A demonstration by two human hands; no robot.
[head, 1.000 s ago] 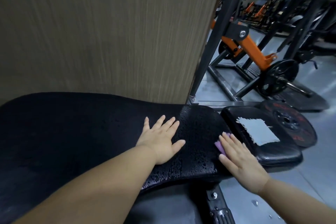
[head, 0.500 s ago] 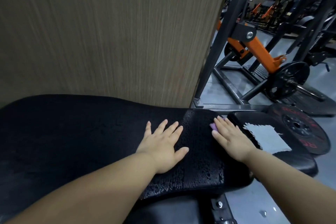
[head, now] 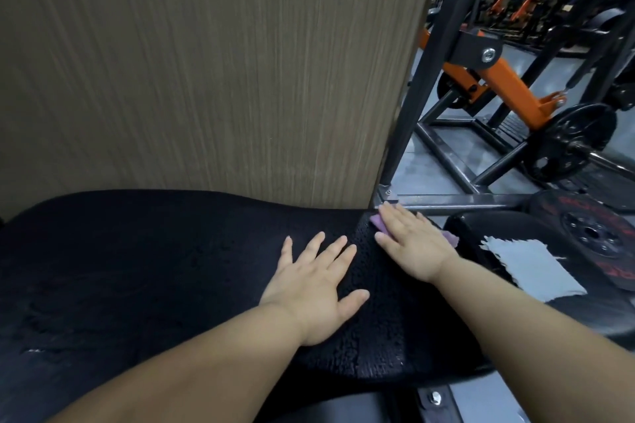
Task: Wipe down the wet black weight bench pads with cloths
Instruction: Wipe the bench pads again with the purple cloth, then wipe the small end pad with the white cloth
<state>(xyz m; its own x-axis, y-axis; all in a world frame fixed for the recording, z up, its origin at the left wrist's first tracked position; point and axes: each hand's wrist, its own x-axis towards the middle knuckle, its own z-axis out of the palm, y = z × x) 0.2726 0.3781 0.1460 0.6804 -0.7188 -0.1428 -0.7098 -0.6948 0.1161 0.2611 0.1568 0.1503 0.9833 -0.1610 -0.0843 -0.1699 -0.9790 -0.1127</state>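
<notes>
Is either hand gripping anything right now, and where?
Nothing is gripped. The right hand presses the purple cloth flat under straight fingers; the left hand rests bare on the long pad.

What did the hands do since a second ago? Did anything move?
The right hand slid the purple cloth away across the wet pad, from its near edge to the far edge by the frame. The left hand stayed flat on the pad, and the grey cloth stayed on the small pad.
</notes>
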